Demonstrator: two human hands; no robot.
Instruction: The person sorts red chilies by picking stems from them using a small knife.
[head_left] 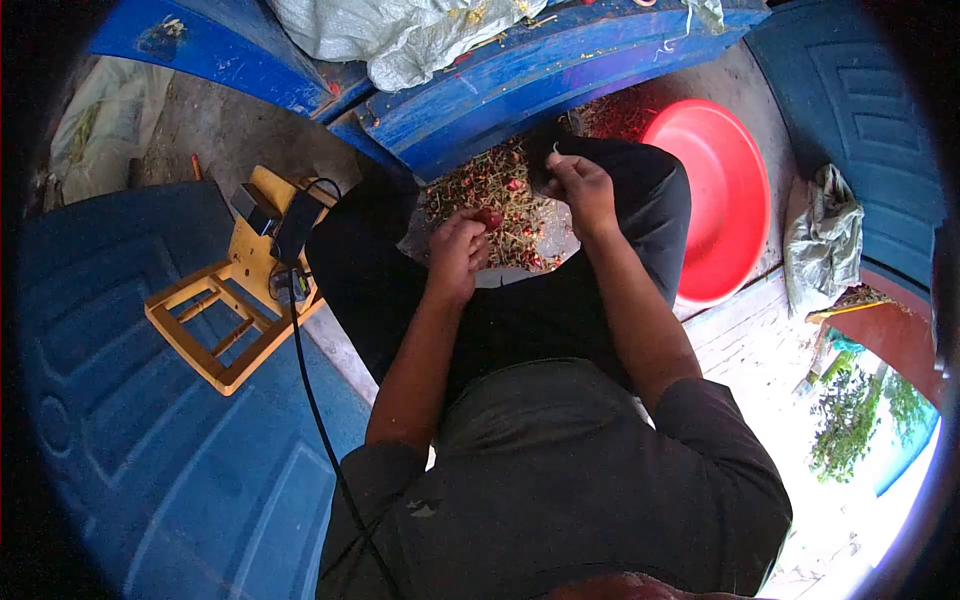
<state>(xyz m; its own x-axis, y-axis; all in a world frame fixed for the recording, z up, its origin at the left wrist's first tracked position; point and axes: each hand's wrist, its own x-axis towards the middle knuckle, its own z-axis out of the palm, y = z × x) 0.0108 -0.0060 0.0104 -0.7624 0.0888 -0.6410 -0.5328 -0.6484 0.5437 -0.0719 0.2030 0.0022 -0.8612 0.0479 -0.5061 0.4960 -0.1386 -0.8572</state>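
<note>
Above the lap, left hand (458,252) pinching red fruit (490,218), right hand (582,190) pinched shut

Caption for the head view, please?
Left hand holds a red fruit; right hand above the scrap pile, red basin beside.

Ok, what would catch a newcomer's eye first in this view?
The big red basin on the ground at right stands out most against the blue drums. At centre, the left hand pinches a small red fruit over a litter of red fruits and stems, the right hand close beside it.
</note>
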